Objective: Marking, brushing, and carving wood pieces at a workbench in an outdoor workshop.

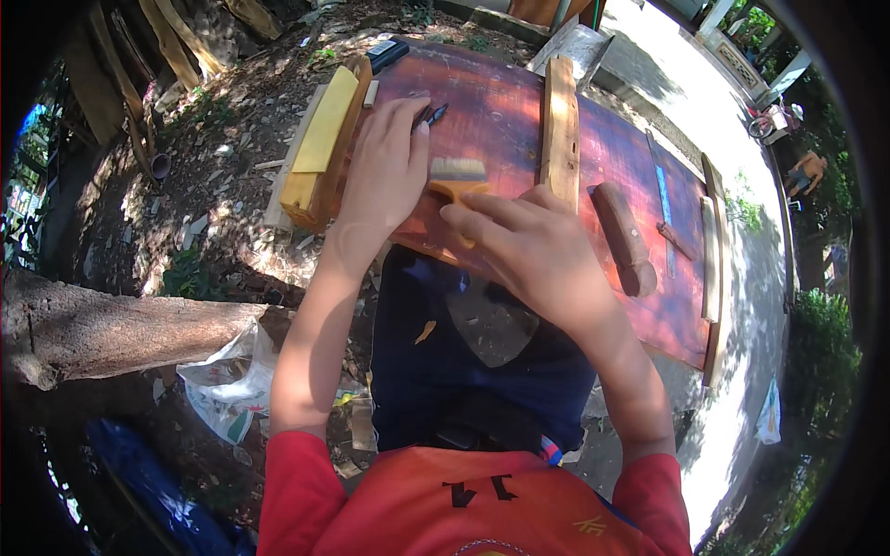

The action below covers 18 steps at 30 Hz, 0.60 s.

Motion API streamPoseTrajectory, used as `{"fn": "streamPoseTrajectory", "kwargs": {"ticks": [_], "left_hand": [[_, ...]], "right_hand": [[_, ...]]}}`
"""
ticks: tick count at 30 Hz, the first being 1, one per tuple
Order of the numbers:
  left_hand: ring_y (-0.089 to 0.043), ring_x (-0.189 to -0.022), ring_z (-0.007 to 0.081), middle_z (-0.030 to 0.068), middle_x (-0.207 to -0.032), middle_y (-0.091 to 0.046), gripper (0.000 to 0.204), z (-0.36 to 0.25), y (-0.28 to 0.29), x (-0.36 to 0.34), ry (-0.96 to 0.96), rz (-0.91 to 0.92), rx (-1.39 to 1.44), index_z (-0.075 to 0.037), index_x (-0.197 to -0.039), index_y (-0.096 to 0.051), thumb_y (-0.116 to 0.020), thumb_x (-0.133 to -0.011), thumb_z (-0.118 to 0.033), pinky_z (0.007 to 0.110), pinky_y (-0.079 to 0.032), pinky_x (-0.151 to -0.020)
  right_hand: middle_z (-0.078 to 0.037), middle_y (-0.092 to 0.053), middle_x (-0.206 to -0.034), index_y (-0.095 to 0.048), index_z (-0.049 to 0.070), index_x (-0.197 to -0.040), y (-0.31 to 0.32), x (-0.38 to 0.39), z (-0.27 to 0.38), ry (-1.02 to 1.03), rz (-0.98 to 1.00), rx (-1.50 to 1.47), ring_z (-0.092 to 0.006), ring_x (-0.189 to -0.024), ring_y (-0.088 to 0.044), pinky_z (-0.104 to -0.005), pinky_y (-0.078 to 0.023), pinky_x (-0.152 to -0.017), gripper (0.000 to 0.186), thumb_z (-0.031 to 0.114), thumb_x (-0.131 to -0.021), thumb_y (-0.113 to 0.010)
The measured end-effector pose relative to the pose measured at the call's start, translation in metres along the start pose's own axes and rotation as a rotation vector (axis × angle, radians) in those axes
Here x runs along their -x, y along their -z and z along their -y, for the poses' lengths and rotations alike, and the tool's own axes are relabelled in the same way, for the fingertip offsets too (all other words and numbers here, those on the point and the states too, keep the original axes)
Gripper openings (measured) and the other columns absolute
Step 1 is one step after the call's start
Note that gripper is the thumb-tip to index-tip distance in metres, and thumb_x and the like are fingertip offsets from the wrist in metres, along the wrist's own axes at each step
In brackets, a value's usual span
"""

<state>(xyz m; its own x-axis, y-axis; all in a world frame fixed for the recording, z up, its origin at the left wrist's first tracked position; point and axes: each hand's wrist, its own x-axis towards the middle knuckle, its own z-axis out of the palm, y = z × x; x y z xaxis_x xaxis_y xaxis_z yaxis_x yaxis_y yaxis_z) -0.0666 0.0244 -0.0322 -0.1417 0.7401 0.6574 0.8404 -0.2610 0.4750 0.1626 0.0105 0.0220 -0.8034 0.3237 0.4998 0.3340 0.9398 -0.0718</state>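
A flat paintbrush [459, 170] with a yellow handle and pale bristles is held in my right hand [533, 236], its bristles pointing away from me over the reddish-brown board table [496, 107]. My left hand [387, 162] is over the table's left part, fingers bent down around a small dark object [434, 114] whose tip shows past them; its kind is hard to make out. Close to that hand's left lies a wooden block [320, 148] with a yellow top. To the right of my right hand rests a rounded wooden tool [621, 239].
A wooden bar [560, 120] lies across the table. Further right are a blue ruler-like strip [662, 190] and a small wood-handled tool [677, 241]. A dark box-shaped thing [387, 54] sits at the far left corner. A log [130, 329] and a plastic bag [227, 380] are at lower left.
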Motion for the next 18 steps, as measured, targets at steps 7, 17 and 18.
{"fn": "streamPoseTrajectory", "kwargs": {"ticks": [7,17,18], "left_hand": [[-0.064,-0.116,0.0323,0.0160,-0.129,-0.063,0.030,-0.014,0.025,0.019,0.065,0.162,0.229,-0.004,-0.132,-0.063,-0.057,-0.107,-0.020,0.039,-0.049,-0.101],[-0.063,-0.120,0.0164,0.0082,-0.123,-0.070,0.034,-0.011,0.041,0.032,0.313,0.165,0.630,-0.004,-0.131,-0.065,-0.049,-0.114,-0.028,0.033,-0.048,-0.101],[-0.062,-0.120,0.0164,0.0076,-0.123,-0.070,0.035,-0.017,0.044,0.037,0.422,0.150,0.713,-0.003,-0.130,-0.065,-0.047,-0.114,-0.029,0.033,-0.045,-0.105]], "right_hand": [[0.003,-0.070,-0.121,-0.070,0.021,-0.124,0.036,0.013,0.034,0.154,0.148,-0.391,-0.0191,-0.094,-0.068,-0.0362,-0.050,-0.092,0.033,0.020,-0.091,-0.067],[-0.002,-0.075,-0.115,-0.070,0.016,-0.129,0.040,0.013,-0.009,-0.029,-0.002,-0.234,-0.0252,-0.094,-0.065,-0.0399,-0.047,-0.089,0.033,0.023,-0.096,-0.068],[-0.002,-0.075,-0.114,-0.070,0.016,-0.128,0.041,0.013,-0.009,-0.095,0.001,-0.216,-0.0237,-0.095,-0.065,-0.0390,-0.046,-0.089,0.034,0.022,-0.095,-0.069]]}}
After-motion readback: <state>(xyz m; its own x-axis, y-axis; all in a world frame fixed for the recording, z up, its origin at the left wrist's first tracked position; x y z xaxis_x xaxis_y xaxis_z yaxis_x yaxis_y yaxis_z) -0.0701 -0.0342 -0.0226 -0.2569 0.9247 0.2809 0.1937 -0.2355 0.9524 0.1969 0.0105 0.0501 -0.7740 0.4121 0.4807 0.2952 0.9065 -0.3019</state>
